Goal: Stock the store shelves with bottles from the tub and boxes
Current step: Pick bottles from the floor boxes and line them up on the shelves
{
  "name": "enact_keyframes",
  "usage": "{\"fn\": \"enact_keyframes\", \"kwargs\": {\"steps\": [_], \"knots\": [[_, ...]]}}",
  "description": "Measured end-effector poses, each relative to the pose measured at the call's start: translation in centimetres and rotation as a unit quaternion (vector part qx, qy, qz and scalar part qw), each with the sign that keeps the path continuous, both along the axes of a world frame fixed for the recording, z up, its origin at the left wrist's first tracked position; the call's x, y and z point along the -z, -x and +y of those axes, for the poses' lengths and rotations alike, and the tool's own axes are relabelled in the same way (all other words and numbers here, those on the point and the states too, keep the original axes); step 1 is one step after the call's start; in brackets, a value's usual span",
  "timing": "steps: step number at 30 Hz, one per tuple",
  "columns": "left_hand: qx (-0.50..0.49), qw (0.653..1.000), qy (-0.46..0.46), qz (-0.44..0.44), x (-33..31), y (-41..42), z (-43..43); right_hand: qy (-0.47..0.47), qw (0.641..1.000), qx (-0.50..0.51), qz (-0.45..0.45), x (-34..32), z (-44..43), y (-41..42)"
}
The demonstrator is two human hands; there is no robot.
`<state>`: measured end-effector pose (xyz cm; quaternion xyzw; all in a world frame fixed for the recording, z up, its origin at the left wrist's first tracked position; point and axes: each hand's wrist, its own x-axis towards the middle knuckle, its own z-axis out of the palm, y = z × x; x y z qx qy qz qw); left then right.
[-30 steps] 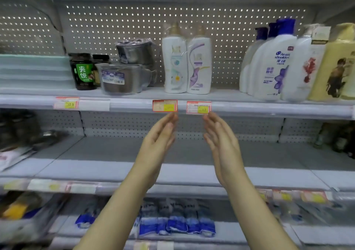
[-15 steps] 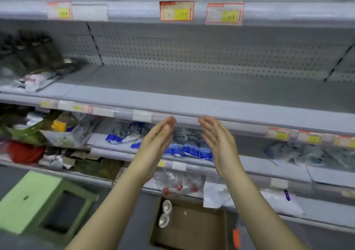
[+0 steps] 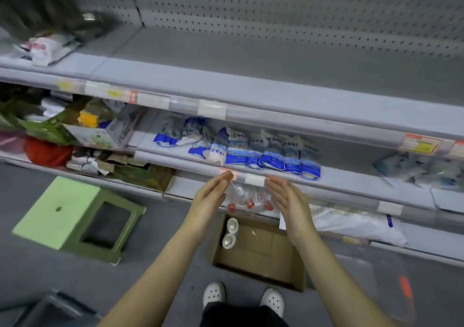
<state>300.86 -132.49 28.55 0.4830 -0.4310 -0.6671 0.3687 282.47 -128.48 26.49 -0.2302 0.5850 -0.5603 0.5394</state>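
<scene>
An open cardboard box (image 3: 266, 256) sits on the grey floor in front of my feet. Two white bottles (image 3: 230, 232) stand in its far left corner, seen from above by their caps. My left hand (image 3: 209, 201) and my right hand (image 3: 288, 201) hang in the air above the box's far edge, palms facing each other, fingers straight and apart, holding nothing. A wide grey shelf (image 3: 251, 93) runs across the upper half of the view with its middle bare.
Blue and white bags (image 3: 251, 150) line the lower shelf behind my hands. A green plastic stool (image 3: 75, 218) stands on the floor at the left. A dark tub corner (image 3: 50, 311) shows at the bottom left. Mixed packets (image 3: 50, 130) crowd the left shelves.
My view has swung down from the bottle shelf to the floor, bringing the box and my shoes into sight. Both hands stay empty, palms facing, and have lowered with the view.
</scene>
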Motion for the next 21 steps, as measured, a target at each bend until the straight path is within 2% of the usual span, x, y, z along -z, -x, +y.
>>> {"fn": "enact_keyframes", "kwargs": {"steps": [8,13,21], "knots": [[-0.013,0.994,-0.096,-0.057,7.4,-1.9,1.9,-0.117,0.993,0.000,-0.026,7.8,1.9,-1.8],[0.004,0.982,-0.153,-0.107,12.5,-2.6,2.7,-0.168,0.985,0.013,-0.040,12.6,2.0,-1.6],[-0.005,0.954,-0.269,-0.134,21.6,-2.3,3.2,-0.258,0.965,0.002,-0.041,21.0,1.8,-1.8]]}}
